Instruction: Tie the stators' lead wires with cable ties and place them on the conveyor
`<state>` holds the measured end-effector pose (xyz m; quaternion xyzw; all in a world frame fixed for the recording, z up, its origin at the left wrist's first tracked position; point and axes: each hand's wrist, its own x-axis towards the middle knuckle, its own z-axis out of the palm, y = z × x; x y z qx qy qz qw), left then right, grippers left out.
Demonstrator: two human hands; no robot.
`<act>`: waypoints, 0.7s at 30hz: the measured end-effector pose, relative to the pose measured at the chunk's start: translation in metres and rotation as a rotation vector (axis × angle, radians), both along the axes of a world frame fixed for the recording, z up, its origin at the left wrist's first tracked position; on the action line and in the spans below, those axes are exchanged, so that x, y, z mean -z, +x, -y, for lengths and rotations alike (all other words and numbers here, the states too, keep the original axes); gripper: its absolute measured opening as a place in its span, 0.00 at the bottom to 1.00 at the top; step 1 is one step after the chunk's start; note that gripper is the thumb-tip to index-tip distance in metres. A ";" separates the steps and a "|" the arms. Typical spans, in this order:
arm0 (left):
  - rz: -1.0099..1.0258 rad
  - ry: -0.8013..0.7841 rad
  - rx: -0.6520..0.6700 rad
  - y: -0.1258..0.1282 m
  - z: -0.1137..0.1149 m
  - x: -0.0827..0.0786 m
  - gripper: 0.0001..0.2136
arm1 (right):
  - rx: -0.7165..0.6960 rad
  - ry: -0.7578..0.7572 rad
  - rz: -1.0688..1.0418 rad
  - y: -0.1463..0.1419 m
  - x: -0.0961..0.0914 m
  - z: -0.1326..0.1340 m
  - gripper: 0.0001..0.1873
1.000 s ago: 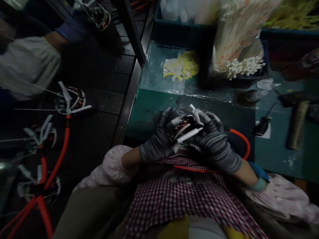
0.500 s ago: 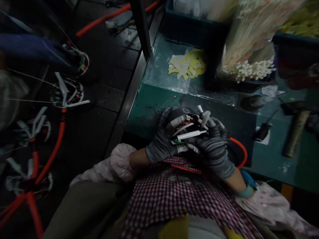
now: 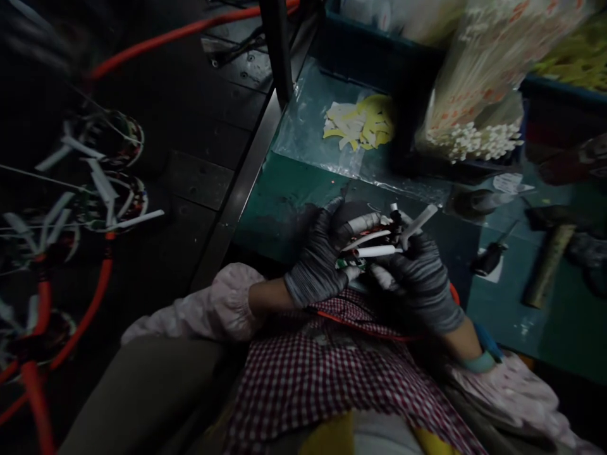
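Observation:
My left hand, in a grey striped glove with whitish fingertips, is wrapped around the left side of a motor stator with wires and white sleeves. The stator is held close to my checked apron and is partly hidden by my fingers. My right hand, gloved alike, is closed at its right side. A white sleeve sticks up from between the right thumb and fingers. Another white sleeve lies across the stator between both hands. An orange cable shows beside my right wrist.
More stators with white sleeves and orange cables stand on the left. On the green bench lie yellow and white cut pieces, a bag of white-tipped strands, a screwdriver and a hammer-like tool. A dark post rises at the bench edge.
My right hand has shifted slightly right, and the white sleeve at its fingers now points up and right. The lower sleeve lies more level. The view has shifted a little.

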<state>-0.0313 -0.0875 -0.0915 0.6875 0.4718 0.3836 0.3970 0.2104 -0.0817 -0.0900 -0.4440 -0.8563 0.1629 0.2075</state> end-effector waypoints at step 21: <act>-0.012 0.016 0.105 -0.026 -0.043 0.003 0.43 | -0.187 -0.050 -0.049 -0.015 -0.018 -0.049 0.16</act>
